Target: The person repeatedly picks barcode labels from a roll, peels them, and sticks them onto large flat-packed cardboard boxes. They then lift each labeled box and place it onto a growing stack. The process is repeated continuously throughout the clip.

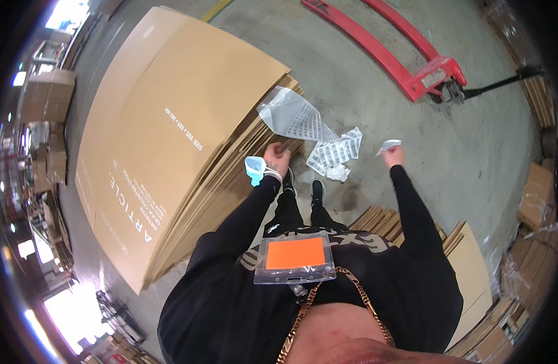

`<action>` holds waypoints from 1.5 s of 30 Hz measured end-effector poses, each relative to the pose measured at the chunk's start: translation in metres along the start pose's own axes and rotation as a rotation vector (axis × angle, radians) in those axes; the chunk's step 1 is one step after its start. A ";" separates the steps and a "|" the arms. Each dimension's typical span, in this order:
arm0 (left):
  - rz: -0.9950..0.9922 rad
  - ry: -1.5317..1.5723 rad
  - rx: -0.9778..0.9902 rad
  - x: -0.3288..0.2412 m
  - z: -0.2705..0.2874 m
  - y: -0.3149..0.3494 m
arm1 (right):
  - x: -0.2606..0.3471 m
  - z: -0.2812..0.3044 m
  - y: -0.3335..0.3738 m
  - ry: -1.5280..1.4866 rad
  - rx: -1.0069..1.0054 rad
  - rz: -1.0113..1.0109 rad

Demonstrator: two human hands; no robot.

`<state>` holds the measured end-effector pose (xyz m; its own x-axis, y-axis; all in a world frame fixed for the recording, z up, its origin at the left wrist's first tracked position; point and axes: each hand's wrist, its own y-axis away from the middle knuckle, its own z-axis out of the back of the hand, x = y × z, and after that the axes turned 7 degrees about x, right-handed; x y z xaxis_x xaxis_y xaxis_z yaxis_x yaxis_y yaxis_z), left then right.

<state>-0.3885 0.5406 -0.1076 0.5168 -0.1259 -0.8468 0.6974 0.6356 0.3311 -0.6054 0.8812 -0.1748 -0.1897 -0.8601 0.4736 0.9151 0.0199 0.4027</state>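
My left hand (277, 159) is beside the edge of a tall stack of flattened cardboard boxes (170, 103), its fingers curled in; whether anything is in them is hidden. A light blue face mask (255, 170) hangs at that wrist. Out to the right, my right hand (393, 157) pinches a small white piece of paper (390, 144). Between the hands, a sheet of printed labels (291, 115) hangs over from the stack's edge. More label sheets (334, 151) and a crumpled white paper (338, 173) lie beyond my feet.
A red pallet jack (412, 70) stands on the concrete floor at the far right. More flattened cardboard (382, 221) lies close by my right side. Cartons and wrapped cardboard (536, 194) line the right edge; brown boxes (48, 97) are stacked at the left.
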 end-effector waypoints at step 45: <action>-0.333 -0.223 -0.961 0.034 0.587 0.373 | 0.466 -0.240 0.601 -0.748 1.793 0.201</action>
<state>0.1808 0.3266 0.2318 0.5191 -0.4819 -0.7060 0.1824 0.8693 -0.4593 -0.0583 0.3698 0.1004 -0.6757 -0.4346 0.5955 -0.3315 0.9006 0.2812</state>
